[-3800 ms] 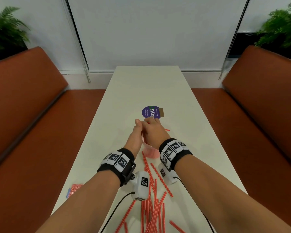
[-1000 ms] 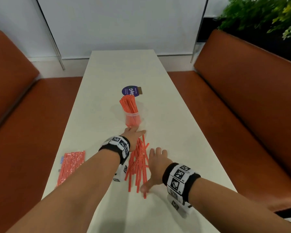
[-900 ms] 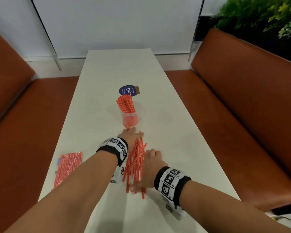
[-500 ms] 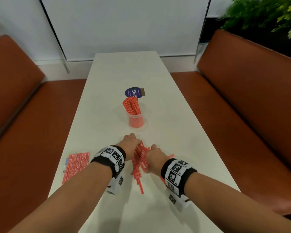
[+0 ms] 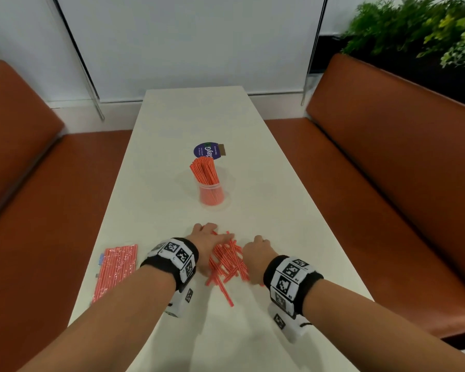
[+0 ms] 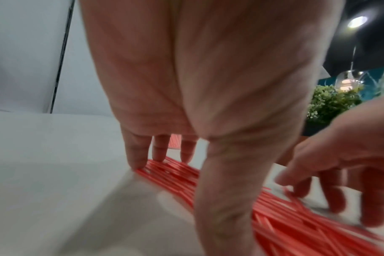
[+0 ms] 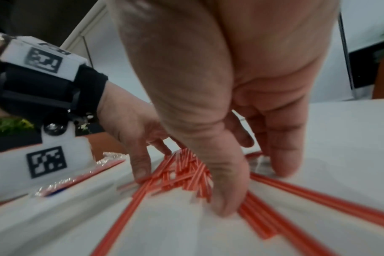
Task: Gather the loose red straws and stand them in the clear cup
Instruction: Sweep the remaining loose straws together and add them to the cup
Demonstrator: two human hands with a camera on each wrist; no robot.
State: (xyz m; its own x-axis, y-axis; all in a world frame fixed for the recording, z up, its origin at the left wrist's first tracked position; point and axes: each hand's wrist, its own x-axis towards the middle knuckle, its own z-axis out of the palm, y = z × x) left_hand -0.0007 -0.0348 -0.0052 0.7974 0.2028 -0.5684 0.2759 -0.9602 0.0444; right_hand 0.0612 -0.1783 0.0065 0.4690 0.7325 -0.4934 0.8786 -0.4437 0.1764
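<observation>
A clear cup (image 5: 212,194) stands mid-table with a bunch of red straws (image 5: 204,170) upright in it. Nearer me, a pile of loose red straws (image 5: 227,261) lies flat on the white table (image 5: 172,130). My left hand (image 5: 204,245) is on the pile's left side, its fingers (image 6: 138,155) straight and tips touching the straws. My right hand (image 5: 253,255) is on the right side, its thumb (image 7: 225,199) and fingers (image 7: 283,164) pressing down on straws. A few loose straws (image 7: 318,197) fan out under the right palm. Neither hand lifts anything.
A sealed packet of red straws (image 5: 116,267) lies near the table's left edge. A purple round sticker (image 5: 206,151) sits behind the cup. Brown benches (image 5: 387,170) flank the table, and plants (image 5: 427,30) stand at the back right.
Half a second ago both hands were curled close round the pile. Now they sit slightly further apart, and the straws lie spread flat between them.
</observation>
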